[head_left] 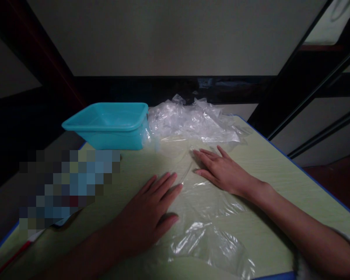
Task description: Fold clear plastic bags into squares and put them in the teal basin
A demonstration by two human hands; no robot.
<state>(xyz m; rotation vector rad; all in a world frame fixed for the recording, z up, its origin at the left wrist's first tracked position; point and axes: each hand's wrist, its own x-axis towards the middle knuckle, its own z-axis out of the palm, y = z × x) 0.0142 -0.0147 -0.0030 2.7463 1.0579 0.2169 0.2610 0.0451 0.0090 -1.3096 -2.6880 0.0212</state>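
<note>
A clear plastic bag (210, 233) lies spread on the table in front of me, wrinkled and shiny toward the near edge. My left hand (156, 204) rests at its left side, palm down, fingers stretched out and apart. Over the upper right part of the bag, my right hand (218, 169) reaches in with its fingers extended and thumb apart. Neither hand grips the plastic. Beyond both hands sits a crumpled heap of clear plastic bags (192, 118). The exact outline of the flat bag is hard to make out.
A turquoise plastic basin (113, 138) stands at the back left, touching the heap. A pixelated object (72, 186) lies at the left, with a red cord or stick (13, 256) near it. The pale green table (280, 175) has a blue edge; a wall panel (175, 39) rises behind.
</note>
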